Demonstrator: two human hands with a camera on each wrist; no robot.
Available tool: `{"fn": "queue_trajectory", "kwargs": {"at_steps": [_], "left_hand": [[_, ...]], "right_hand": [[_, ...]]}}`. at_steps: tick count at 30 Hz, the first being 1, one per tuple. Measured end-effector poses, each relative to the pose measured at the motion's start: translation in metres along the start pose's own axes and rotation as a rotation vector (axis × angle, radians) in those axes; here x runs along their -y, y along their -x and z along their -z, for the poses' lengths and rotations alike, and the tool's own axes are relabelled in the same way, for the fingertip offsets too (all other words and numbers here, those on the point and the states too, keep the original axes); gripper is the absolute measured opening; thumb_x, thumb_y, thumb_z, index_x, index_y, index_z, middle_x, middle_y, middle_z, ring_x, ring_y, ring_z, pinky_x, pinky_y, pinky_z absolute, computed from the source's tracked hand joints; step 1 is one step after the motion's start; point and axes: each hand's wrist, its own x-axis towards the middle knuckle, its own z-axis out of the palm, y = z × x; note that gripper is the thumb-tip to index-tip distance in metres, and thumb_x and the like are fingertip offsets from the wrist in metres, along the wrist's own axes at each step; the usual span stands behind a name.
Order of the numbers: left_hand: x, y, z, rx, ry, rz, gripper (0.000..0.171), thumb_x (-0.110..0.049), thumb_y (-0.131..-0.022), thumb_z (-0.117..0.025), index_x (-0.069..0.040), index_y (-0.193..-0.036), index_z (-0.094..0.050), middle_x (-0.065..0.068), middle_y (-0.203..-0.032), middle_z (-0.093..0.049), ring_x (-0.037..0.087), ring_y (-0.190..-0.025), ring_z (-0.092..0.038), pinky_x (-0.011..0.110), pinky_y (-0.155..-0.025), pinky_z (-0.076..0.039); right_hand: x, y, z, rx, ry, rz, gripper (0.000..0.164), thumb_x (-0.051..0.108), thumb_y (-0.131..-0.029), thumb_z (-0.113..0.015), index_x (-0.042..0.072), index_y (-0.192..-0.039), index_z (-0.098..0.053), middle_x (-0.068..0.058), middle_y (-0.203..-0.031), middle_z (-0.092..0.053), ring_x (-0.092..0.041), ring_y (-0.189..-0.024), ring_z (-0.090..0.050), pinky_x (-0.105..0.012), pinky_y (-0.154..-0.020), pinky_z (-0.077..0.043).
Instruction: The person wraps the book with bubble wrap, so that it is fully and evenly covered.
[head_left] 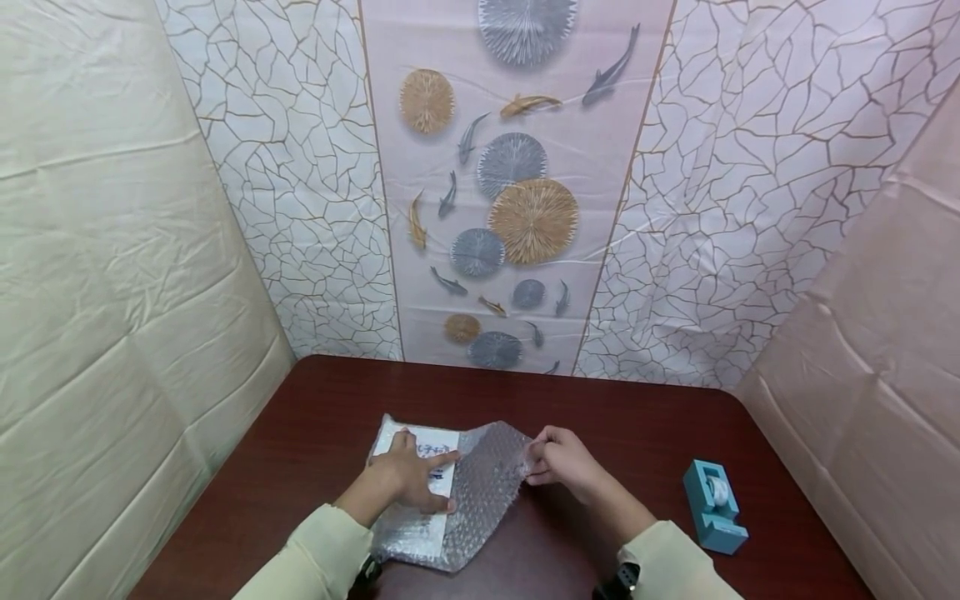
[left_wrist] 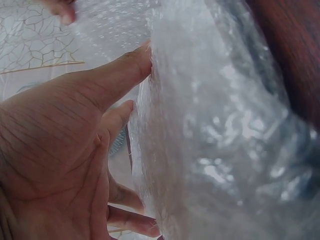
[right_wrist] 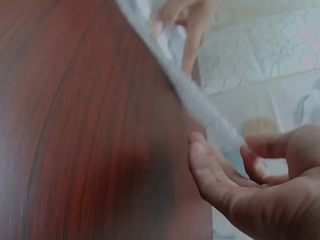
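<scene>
Bubble wrap [head_left: 486, 477] partly under left hand [head_left: 408, 473]

head view forward and down, wrist views near, bubble wrap [head_left: 489, 477] shared

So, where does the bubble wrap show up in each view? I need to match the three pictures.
Head: bubble wrap at lower centre, under the left hand, its right corner pinched by the right hand.
Left wrist: bubble wrap across most of the right half, reaching the top edge.
Right wrist: bubble wrap as a narrow diagonal strip from the top edge down to the right hand.
Shared landmark: the dark red tabletop.
</scene>
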Motion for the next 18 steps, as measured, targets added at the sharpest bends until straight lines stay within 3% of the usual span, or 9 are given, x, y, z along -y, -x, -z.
{"fn": "queue_trajectory", "kwargs": {"at_steps": [5,8,11,13,15,18], "left_hand": [[0.0,0.0,0.0,0.005,0.003,0.001,0.088,-0.084,-0.088,-0.072,-0.061,-0.166,-0.037,0.033,-0.175,-0.028,0.044,-0.164,-0.026,0.073,-0.092,-0.059],[0.0,0.0,0.0,0.017,-0.003,0.0,0.089,-0.085,-0.088,-0.07,-0.062,-0.166,-0.034,0.033,-0.176,-0.026,0.045,-0.166,-0.024,0.072,-0.092,-0.06],[0.001,0.0,-0.001,0.027,-0.004,0.009,0.09,-0.086,-0.088,-0.07,-0.063,-0.167,-0.032,0.032,-0.178,-0.024,0.045,-0.167,-0.022,0.072,-0.093,-0.059],[0.001,0.0,-0.002,0.031,-0.001,0.014,0.09,-0.085,-0.088,-0.07,-0.063,-0.167,-0.032,0.032,-0.178,-0.023,0.045,-0.167,-0.021,0.073,-0.095,-0.059],[0.002,0.001,-0.001,0.032,0.004,0.017,0.091,-0.085,-0.088,-0.071,-0.062,-0.167,-0.032,0.032,-0.178,-0.022,0.046,-0.167,-0.021,0.074,-0.096,-0.058],[0.002,0.001,-0.001,0.031,0.016,0.015,0.091,-0.084,-0.088,-0.071,-0.062,-0.167,-0.032,0.033,-0.178,-0.022,0.046,-0.168,-0.02,0.078,-0.1,-0.055]], "right_hand": [[0.014,0.004,-0.011,0.063,-0.135,-0.02,0.011,0.007,-0.113,-0.046,0.002,-0.104,-0.047,-0.033,-0.132,-0.067,-0.03,-0.093,-0.078,-0.057,-0.094,-0.067],[0.023,0.007,-0.018,0.089,-0.192,-0.051,0.01,0.009,-0.115,-0.041,0.004,-0.107,-0.043,-0.038,-0.141,-0.065,-0.043,-0.107,-0.08,-0.062,-0.095,-0.066],[0.031,0.007,-0.027,0.1,-0.233,-0.105,0.013,0.011,-0.117,-0.037,-0.001,-0.117,-0.041,-0.044,-0.149,-0.055,-0.057,-0.121,-0.073,-0.067,-0.097,-0.063],[0.037,0.006,-0.033,0.11,-0.25,-0.138,0.03,0.013,-0.118,-0.034,-0.011,-0.136,-0.038,-0.049,-0.156,-0.043,-0.064,-0.132,-0.063,-0.072,-0.1,-0.06],[0.041,0.005,-0.037,0.129,-0.264,-0.163,0.048,0.014,-0.118,-0.03,-0.015,-0.157,-0.024,-0.053,-0.162,-0.03,-0.07,-0.14,-0.053,-0.076,-0.105,-0.056],[0.046,0.003,-0.043,0.16,-0.312,-0.179,0.063,0.014,-0.119,-0.026,-0.015,-0.169,-0.001,-0.054,-0.168,-0.014,-0.074,-0.148,-0.039,-0.08,-0.11,-0.049]]}}
